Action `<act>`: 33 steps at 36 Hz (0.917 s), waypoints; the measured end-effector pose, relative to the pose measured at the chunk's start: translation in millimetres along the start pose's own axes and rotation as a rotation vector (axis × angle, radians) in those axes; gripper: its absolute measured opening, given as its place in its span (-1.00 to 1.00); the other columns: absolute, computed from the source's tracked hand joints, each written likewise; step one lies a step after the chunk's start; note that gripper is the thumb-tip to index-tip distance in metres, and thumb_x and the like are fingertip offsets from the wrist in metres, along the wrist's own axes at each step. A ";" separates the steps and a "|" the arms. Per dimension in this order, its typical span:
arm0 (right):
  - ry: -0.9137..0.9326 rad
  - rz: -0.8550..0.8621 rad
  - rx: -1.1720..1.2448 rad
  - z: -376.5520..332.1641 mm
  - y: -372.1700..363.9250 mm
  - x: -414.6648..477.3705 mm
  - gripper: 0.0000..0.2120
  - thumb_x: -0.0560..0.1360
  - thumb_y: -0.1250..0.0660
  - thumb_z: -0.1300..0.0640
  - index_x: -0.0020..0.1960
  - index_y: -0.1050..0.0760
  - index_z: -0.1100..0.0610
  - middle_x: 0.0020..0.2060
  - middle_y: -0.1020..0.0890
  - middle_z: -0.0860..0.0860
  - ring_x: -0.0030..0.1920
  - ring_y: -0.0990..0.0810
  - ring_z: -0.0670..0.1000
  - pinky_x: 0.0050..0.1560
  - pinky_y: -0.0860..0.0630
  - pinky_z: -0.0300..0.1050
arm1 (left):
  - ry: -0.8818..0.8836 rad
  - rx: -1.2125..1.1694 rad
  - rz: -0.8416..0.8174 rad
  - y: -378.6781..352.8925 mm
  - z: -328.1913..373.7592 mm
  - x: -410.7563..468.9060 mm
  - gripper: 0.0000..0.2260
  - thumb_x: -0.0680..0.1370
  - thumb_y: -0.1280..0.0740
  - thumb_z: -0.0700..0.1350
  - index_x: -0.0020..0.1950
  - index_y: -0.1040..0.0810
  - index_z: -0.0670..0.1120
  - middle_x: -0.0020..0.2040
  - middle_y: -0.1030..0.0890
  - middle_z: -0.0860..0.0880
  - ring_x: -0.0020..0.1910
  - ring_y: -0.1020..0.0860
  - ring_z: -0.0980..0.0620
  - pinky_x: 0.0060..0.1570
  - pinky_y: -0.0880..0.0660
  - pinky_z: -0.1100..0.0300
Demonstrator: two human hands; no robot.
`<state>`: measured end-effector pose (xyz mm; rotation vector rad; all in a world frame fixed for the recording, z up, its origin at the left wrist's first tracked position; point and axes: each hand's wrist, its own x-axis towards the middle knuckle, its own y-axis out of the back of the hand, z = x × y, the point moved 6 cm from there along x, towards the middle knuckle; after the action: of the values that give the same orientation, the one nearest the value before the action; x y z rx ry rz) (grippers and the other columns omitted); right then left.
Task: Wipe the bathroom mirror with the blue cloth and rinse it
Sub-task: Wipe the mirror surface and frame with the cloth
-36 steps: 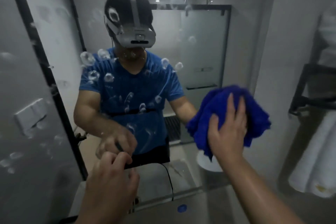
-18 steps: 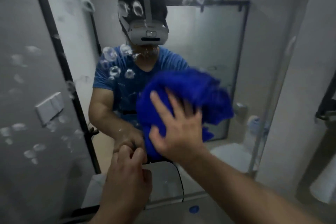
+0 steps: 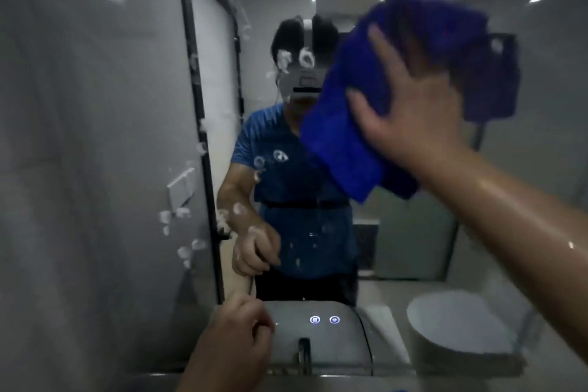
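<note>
The blue cloth (image 3: 346,130) lies bunched against the mirror (image 3: 410,248), high and right of centre. My right hand (image 3: 410,111) presses it flat onto the glass with fingers spread; the hand and cloth are motion-blurred. White foam blotches (image 3: 305,59) dot the glass over the reflected headset and down the left side (image 3: 184,251). My left hand (image 3: 235,340) is a curled fist by the mirror's lower edge; nothing shows in it.
Two lit touch buttons (image 3: 324,319) glow low on the mirror above a dark faucet (image 3: 304,353). A white bowl-shaped fixture (image 3: 458,331) is reflected at lower right. A black door frame (image 3: 197,105) is reflected on the left.
My right hand swept the cloth leftward, then up and back right across the glass to near the reflected head. My view shifted right and tilted down. The left fist stayed low.
</note>
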<state>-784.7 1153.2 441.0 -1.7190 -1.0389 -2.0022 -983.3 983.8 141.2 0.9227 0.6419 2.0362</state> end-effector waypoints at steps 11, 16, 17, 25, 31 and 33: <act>0.106 -0.057 -0.034 -94.6 -28.4 -14.8 -0.27 0.58 -0.13 -0.30 0.72 -0.09 -0.18 0.60 -0.38 0.18 0.46 -0.49 0.30 0.37 -0.47 0.29 | 0.096 -0.001 -0.050 2.7 -17.2 -13.1 -0.73 0.42 -0.33 -0.09 -0.24 -0.55 0.34 -0.13 -0.52 0.15 -0.13 -0.57 0.19 -0.14 -0.44 0.41; 0.189 -0.332 -0.011 -97.6 -75.1 -141.8 -0.22 0.55 -0.21 -0.28 0.72 -0.11 -0.17 -0.05 -0.75 0.21 -0.14 -0.75 0.26 -0.25 -0.65 0.09 | 0.074 0.044 -0.014 -0.3 -18.7 -18.4 -0.71 0.46 -0.40 -0.10 -0.31 -0.53 0.31 -0.13 -0.51 0.12 -0.26 -0.53 0.19 -0.16 -0.45 0.36; 0.210 -0.443 -0.013 -94.8 -89.3 -173.4 -0.21 0.56 -0.17 -0.30 0.73 -0.01 -0.20 0.08 -0.74 0.22 0.00 -0.74 0.31 -0.15 -0.69 0.18 | 0.088 0.048 -0.029 -0.3 -16.6 -21.0 -0.68 0.51 -0.40 -0.10 -0.34 -0.49 0.28 -0.10 -0.50 0.11 -0.25 -0.53 0.18 -0.13 -0.46 0.34; 0.329 -0.779 -0.033 -61.4 -96.2 -298.8 -0.03 0.43 -0.46 -0.30 0.70 -0.03 -0.28 0.09 -0.77 0.02 -0.12 -0.76 0.15 -0.33 -0.67 0.10 | 0.078 0.032 -0.023 11.0 -23.7 -35.0 -0.77 0.46 -0.42 -0.16 -0.30 -0.56 0.15 -0.10 -0.52 0.16 -0.13 -0.57 0.23 -0.17 -0.43 0.42; 0.228 -0.398 -0.013 -33.2 -44.4 -165.0 -0.20 0.55 -0.22 -0.36 0.71 -0.03 -0.27 0.12 -0.74 0.18 -0.12 -0.76 0.26 -0.33 -0.65 0.12 | 0.128 -0.063 -0.002 16.3 -28.0 -39.3 -0.88 0.33 -0.24 0.10 -0.39 -0.52 0.27 -0.23 -0.51 0.10 -0.18 -0.57 0.21 -0.23 -0.41 0.44; 0.153 -0.226 -0.030 -27.2 -18.8 -90.3 -0.24 0.58 -0.24 -0.34 0.71 -0.08 -0.26 0.15 -0.72 0.23 -0.05 -0.75 0.28 -0.21 -0.67 0.15 | 0.144 -0.087 -0.106 16.3 -25.4 -38.7 -0.86 0.41 -0.27 0.09 -0.30 -0.60 0.17 -0.04 -0.54 0.04 -0.06 -0.57 0.19 -0.15 -0.44 0.43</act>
<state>-795.2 1127.5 349.0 -1.4914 -1.2014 -2.2570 -994.4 939.9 122.3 0.6824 0.6599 2.0311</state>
